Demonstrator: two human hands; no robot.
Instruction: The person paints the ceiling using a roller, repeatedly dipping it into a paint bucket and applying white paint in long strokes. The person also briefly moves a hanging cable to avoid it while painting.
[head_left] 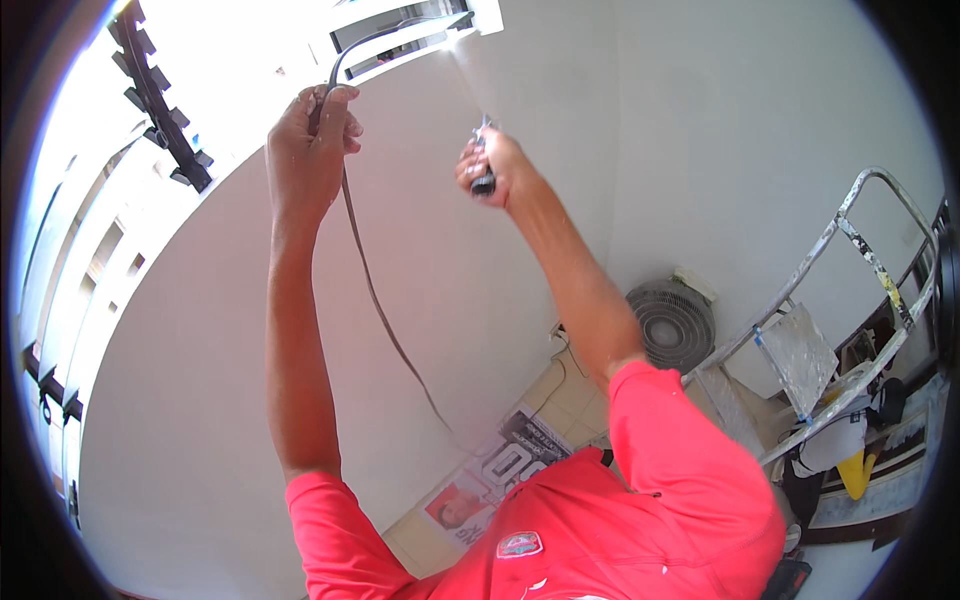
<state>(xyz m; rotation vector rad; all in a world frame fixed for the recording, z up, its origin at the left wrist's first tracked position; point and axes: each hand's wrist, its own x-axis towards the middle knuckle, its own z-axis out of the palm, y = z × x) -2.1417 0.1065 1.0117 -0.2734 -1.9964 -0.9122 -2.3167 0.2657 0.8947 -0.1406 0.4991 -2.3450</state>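
Note:
Both my arms are raised against a white wall point(200, 400). My left hand point(312, 150) is closed around a thin dark cable point(375, 290) near its upper end. From there the cable arcs up toward a white-framed opening point(400, 35) and hangs down along the wall toward the floor. My right hand point(497, 168) grips a small tool with a black handle point(484, 182), its metal tip pointing up at the wall just below the opening. The hands are about a hand's width apart.
A grey round fan point(672, 325) stands by the wall at the lower right. Beside it leans a paint-spattered metal ladder point(865, 290) with bags at its foot. Printed paper point(500, 470) lies on the tiled floor. A dark toothed bracket point(160, 95) runs along the upper left.

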